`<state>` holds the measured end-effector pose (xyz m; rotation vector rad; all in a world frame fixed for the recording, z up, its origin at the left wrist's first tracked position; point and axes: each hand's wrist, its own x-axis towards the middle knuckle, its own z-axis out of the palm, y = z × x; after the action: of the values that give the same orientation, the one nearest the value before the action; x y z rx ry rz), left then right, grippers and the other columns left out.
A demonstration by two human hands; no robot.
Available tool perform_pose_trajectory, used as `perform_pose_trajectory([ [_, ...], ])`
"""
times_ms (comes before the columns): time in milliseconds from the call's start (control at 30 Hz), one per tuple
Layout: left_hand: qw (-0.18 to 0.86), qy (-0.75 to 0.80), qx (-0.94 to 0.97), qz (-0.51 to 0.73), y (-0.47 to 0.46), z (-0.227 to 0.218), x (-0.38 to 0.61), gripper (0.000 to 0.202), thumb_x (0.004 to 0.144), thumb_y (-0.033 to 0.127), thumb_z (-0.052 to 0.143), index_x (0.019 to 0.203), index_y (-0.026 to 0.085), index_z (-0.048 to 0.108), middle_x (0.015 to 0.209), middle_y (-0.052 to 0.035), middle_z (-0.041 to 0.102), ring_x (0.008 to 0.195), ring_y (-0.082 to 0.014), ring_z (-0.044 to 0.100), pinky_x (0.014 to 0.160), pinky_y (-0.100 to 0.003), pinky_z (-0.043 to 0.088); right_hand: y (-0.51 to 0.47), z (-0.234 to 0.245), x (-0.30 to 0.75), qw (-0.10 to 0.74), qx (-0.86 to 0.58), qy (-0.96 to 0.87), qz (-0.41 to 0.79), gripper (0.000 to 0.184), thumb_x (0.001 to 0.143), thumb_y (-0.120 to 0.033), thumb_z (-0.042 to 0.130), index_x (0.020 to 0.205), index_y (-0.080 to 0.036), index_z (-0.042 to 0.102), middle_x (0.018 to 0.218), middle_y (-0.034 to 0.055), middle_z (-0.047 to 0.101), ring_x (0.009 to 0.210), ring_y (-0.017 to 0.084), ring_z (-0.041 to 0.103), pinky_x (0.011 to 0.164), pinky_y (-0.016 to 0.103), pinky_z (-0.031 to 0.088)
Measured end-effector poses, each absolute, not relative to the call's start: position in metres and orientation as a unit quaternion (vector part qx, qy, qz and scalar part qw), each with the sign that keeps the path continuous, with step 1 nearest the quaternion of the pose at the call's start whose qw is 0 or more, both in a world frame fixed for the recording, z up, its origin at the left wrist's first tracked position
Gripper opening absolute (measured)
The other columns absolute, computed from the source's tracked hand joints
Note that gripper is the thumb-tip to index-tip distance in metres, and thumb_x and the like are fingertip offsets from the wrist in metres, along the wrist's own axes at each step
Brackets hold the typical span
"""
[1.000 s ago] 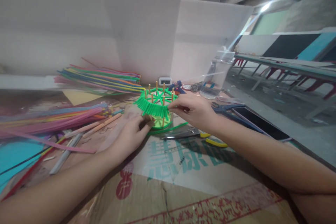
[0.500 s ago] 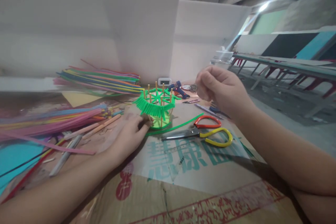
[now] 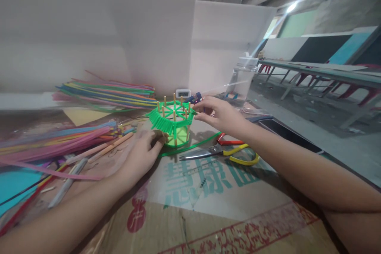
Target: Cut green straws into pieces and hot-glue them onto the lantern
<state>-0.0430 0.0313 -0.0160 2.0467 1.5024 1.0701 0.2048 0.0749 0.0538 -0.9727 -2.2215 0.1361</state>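
A small round model [image 3: 169,123] of green pipe cleaners, with thin wooden posts and a yellow-green base, stands upright on the board. My left hand [image 3: 145,145] is curled against the left of its base, fingertips on it. At the right edge of its green roof, my right hand [image 3: 218,113] pinches a bit of green pipe cleaner between thumb and fingers; the fingertips partly hide it. A loose green pipe cleaner [image 3: 196,145] curves along the front of the base. Scissors [image 3: 218,151] with red and yellow handles lie in front, below my right forearm.
Bundles of coloured pipe cleaners [image 3: 110,91] lie at the back left, with more [image 3: 89,139] nearer. Behind the model are a small white digital display [image 3: 183,93] and a blue glue gun [image 3: 195,98]. A clear lidded container [image 3: 241,77] stands back right. White panels [image 3: 149,35] border the table.
My right hand has come down and left from the air at right to the roof's right edge. My left hand stays at the base. The view has shifted slightly.
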Motion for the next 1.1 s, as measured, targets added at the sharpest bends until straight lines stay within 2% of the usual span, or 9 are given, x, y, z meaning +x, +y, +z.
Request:
perform_pose_trajectory([
  [200, 0.193, 0.541, 0.721, 0.388, 0.032, -0.017, -0.044, 0.023, 0.085, 0.041, 0.047, 0.072, 0.022, 0.053, 0.084, -0.0052, 0.065, 0.084, -0.0243, 0.061, 0.079, -0.037, 0.05, 0.091, 0.057, 0.228, 0.286, -0.464, -0.825, 0.146, 0.032, 0.089, -0.048, 0.06, 0.093, -0.017, 0.068, 0.081, 0.0055, 0.07, 0.07, 0.017, 0.061, 0.062, 0.03, 0.046],
  [300, 0.189, 0.543, 0.724, 0.382, 0.033, -0.018, -0.045, 0.023, 0.085, 0.041, 0.047, 0.072, 0.023, 0.053, 0.081, -0.0042, 0.065, 0.081, -0.0233, 0.061, 0.077, -0.035, 0.05, 0.103, 0.049, 0.242, 0.208, -0.438, -0.824, 0.293, 0.036, 0.087, -0.044, 0.063, 0.114, -0.02, 0.067, 0.11, 0.0084, 0.071, 0.073, 0.016, 0.065, 0.066, 0.03, 0.053],
  [367, 0.183, 0.546, 0.725, 0.378, 0.034, -0.018, -0.045, 0.021, 0.084, 0.039, 0.047, 0.072, 0.022, 0.053, 0.08, -0.0034, 0.065, 0.079, -0.0224, 0.061, 0.076, -0.033, 0.05, 0.106, 0.039, 0.243, 0.193, -0.403, -0.804, 0.393, 0.054, 0.084, -0.039, 0.069, 0.134, -0.025, 0.056, 0.133, 0.0097, 0.06, 0.076, 0.014, 0.067, 0.068, 0.03, 0.057],
  [467, 0.176, 0.555, 0.724, 0.371, 0.035, -0.02, -0.046, 0.021, 0.084, 0.039, 0.047, 0.073, 0.022, 0.053, 0.078, -0.0025, 0.064, 0.077, -0.0216, 0.06, 0.074, -0.032, 0.05, 0.101, 0.027, 0.232, 0.229, -0.388, -0.748, 0.488, 0.066, 0.081, -0.031, 0.072, 0.142, -0.026, 0.047, 0.132, 0.0086, 0.06, 0.075, 0.012, 0.067, 0.069, 0.027, 0.058],
  [633, 0.174, 0.553, 0.725, 0.372, 0.036, -0.024, -0.048, 0.022, 0.085, 0.039, 0.046, 0.074, 0.022, 0.054, 0.077, -0.0014, 0.064, 0.075, -0.0211, 0.06, 0.072, -0.031, 0.05, 0.099, 0.023, 0.22, 0.306, -0.403, -0.672, 0.54, 0.015, 0.082, -0.026, 0.071, 0.091, -0.014, 0.073, 0.068, 0.0001, 0.066, 0.054, 0.007, 0.056, 0.053, 0.018, 0.048],
  [700, 0.173, 0.552, 0.726, 0.371, 0.036, -0.025, -0.049, 0.022, 0.086, 0.039, 0.046, 0.075, 0.023, 0.054, 0.076, -0.0009, 0.064, 0.074, -0.0211, 0.06, 0.071, -0.031, 0.05, 0.103, 0.028, 0.225, 0.316, -0.4, -0.657, 0.556, 0.013, 0.084, -0.026, 0.07, 0.082, -0.013, 0.073, 0.058, -0.0014, 0.062, 0.048, 0.006, 0.051, 0.049, 0.017, 0.045],
  [800, 0.173, 0.553, 0.727, 0.368, 0.037, -0.025, -0.049, 0.021, 0.085, 0.039, 0.047, 0.075, 0.022, 0.055, 0.075, -0.0006, 0.063, 0.073, -0.021, 0.06, 0.069, -0.032, 0.05, 0.111, 0.04, 0.241, 0.344, -0.399, -0.645, 0.554, 0.017, 0.09, -0.026, 0.064, 0.081, -0.013, 0.072, 0.068, 0.0025, 0.068, 0.053, 0.007, 0.056, 0.054, 0.019, 0.048],
  [967, 0.174, 0.549, 0.73, 0.369, 0.037, -0.025, -0.049, 0.023, 0.086, 0.04, 0.047, 0.075, 0.022, 0.054, 0.075, -0.001, 0.061, 0.074, -0.0208, 0.058, 0.072, -0.032, 0.049, 0.118, 0.062, 0.265, 0.445, -0.363, -0.63, 0.523, 0.019, 0.093, -0.03, 0.061, 0.087, -0.014, 0.07, 0.104, 0.0109, 0.073, 0.089, 0.014, 0.069, 0.086, 0.029, 0.054],
  [1100, 0.187, 0.547, 0.727, 0.371, 0.037, -0.026, -0.05, 0.023, 0.087, 0.041, 0.047, 0.075, 0.022, 0.053, 0.076, -0.001, 0.061, 0.075, -0.0208, 0.058, 0.074, -0.032, 0.049, 0.116, 0.078, 0.277, 0.484, -0.414, -0.645, 0.422, 0.024, 0.091, -0.036, 0.061, 0.077, -0.017, 0.065, 0.084, 0.0073, 0.072, 0.069, 0.013, 0.066, 0.073, 0.029, 0.055],
])
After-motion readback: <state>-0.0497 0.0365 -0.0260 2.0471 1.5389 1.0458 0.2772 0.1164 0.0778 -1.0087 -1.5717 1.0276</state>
